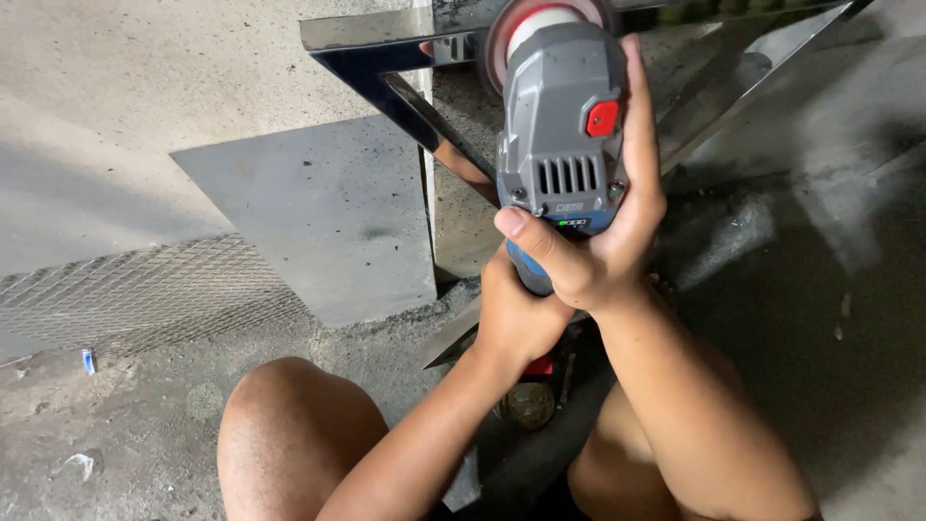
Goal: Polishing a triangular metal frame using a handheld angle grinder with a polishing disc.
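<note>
A grey and blue angle grinder [562,145] with a red button points away from me, its round disc [540,29] resting on a shiny metal frame [386,58]. My right hand [617,232] wraps the grinder's body from the right, thumb across its rear. Lower down, my left hand [511,314] grips the blue handle end from below. The frame is a polished bar with diagonal braces, lying on a concrete floor.
A flat grey metal sheet [318,212] lies left of the frame, with a strip of expanded metal mesh [135,294] beside it. My knees [289,425] are at the bottom. A small round dark object [529,403] lies on the floor between them.
</note>
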